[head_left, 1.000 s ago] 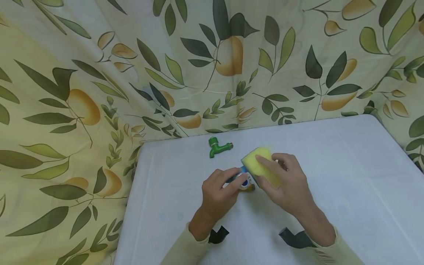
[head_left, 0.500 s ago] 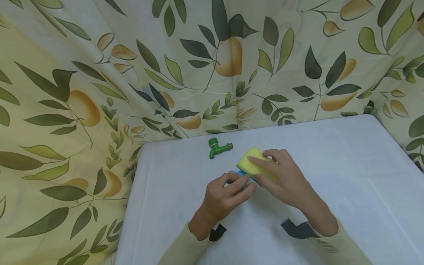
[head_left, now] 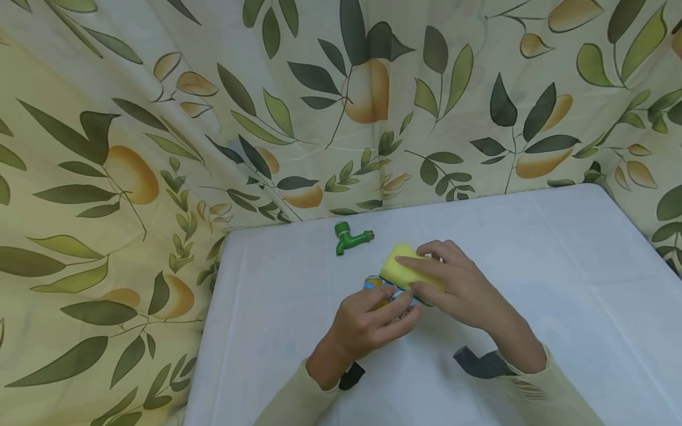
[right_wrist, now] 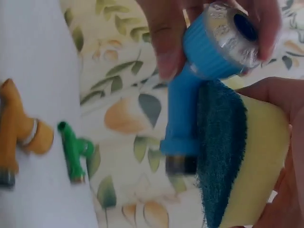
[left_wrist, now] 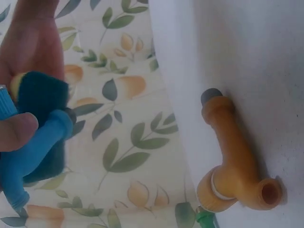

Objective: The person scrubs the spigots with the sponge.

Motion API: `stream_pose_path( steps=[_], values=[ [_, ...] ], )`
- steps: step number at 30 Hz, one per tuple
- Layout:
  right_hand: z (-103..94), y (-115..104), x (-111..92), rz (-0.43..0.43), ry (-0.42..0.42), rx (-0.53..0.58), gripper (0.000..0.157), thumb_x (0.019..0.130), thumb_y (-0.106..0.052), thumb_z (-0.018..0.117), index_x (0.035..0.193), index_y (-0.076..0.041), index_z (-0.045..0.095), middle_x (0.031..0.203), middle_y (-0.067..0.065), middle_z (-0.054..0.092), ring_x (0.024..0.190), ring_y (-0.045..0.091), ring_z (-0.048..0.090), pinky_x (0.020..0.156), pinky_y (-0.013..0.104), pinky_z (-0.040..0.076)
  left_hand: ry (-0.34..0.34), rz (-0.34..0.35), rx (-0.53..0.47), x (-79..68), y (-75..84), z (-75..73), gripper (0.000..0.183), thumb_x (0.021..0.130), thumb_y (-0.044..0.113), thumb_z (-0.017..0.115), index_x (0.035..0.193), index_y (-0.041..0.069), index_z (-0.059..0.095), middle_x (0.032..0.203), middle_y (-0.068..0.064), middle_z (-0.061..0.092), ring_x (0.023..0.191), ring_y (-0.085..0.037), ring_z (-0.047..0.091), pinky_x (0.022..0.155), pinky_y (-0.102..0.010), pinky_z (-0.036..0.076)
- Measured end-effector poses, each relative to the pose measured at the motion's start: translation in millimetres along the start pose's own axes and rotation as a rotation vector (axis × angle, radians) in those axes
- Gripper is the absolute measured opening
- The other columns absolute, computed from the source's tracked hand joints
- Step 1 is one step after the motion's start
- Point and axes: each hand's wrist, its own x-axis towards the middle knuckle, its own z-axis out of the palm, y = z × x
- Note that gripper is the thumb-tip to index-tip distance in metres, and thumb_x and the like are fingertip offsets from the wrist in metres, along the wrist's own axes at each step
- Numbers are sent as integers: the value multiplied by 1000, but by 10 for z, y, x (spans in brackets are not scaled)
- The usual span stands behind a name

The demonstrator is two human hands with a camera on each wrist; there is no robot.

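My left hand (head_left: 367,322) grips a blue plastic tap (right_wrist: 183,107) by its ribbed knob, which has a clear silvery cap. My right hand (head_left: 460,290) holds a yellow sponge (head_left: 407,267), thumb and fingers on its yellow sides. The sponge's dark teal scouring side (right_wrist: 221,147) lies along the tap's body beside its dark threaded end. In the left wrist view the blue tap stands in front of the scouring side. The head view shows little of the tap, since my left fingers cover it.
An orange tap (left_wrist: 235,156) lies on the white table (head_left: 559,266), mostly behind my left hand in the head view. Farther back lies a green tap (head_left: 351,238). Dark wrist straps show near both sleeves. A leaf-patterned curtain (head_left: 341,118) hangs behind and to the left.
The sponge and my right hand have shifted left and slightly down. My left hand has moved right and turned, its fingers now covering the tap's knob. The green tap stays put.
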Motion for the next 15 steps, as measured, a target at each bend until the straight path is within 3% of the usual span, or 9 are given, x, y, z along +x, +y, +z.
stream_pose_path(
  steps=[2,4,6,9,11,13,15],
  values=[
    [-5,10,-12,38,20,3,39,94,-24,71,133,-25,69,121,5,60,108,21,49,75,39,47,0,-81,-49,-15,-5,1,16,91,15,77,105,23,75,109,7,76,89,-10,69,78,-13,57],
    [7,30,-34,103,81,2,41,94,-23,70,135,-23,68,119,6,59,103,21,50,74,36,48,15,-239,-147,-38,-15,-2,20,89,8,78,107,17,74,108,1,76,88,-13,70,80,-16,58],
    [25,39,-85,153,146,53,43,94,-20,70,136,-20,66,119,6,59,100,20,51,73,33,49,45,-460,-315,-55,-28,-6,27,86,4,80,111,10,71,109,-5,73,89,-16,70,81,-19,60],
    [75,41,-163,156,228,146,47,92,-14,71,138,-17,64,119,7,60,99,17,53,73,25,51,125,-801,-616,-73,-51,-26,41,83,0,82,120,6,65,111,-11,69,92,-19,70,80,-25,62],
    [114,44,-189,159,273,174,47,92,-11,70,139,-17,63,121,7,60,102,11,52,76,19,49,168,-989,-792,-73,-67,-41,48,82,1,84,125,6,62,115,-13,67,94,-18,70,80,-28,63],
    [141,50,-203,153,316,190,48,92,-9,69,139,-16,62,121,8,59,101,7,50,76,15,46,181,-1118,-907,-81,-77,-50,50,83,1,83,127,7,61,118,-14,66,95,-17,70,80,-31,64],
    [157,57,-207,134,337,194,49,90,-8,69,138,-15,63,121,9,59,101,6,50,77,13,44,175,-1192,-984,-88,-84,-52,50,84,1,82,129,6,60,120,-16,65,96,-17,70,81,-33,64]
  ],
)
